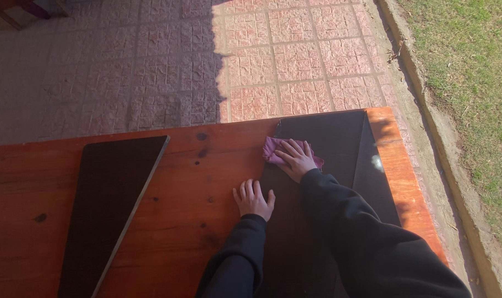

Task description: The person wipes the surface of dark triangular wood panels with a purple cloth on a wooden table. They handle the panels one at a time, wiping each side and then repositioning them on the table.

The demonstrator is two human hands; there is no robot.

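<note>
Count: two dark panels, one cloth, two hands, one worktop.

The worktop is reddish-brown knotted wood and fills the lower part of the frame. The first dark panel lies flat at lower left, running from mid-frame down to the bottom edge, untouched and well apart from both hands. The second dark panel lies flat at centre right, reaching the worktop's far edge; its surface shows a small bright reflection near the right side.

One purple cloth sits crumpled at the upper left corner of the second panel, at frame centre.

Right hand: fingers spread and extended, palm down, pressing on the cloth; no closed grasp, the cloth is pinned beneath the fingers and palm against the panel.

Left hand: fully open, flat, fingers together, resting on the worktop right at the second panel's left edge, just below centre. It holds nothing.

Both arms wear black sleeves. Beyond the worktop lies pink paving, partly shaded; grass occupies the upper right.
</note>
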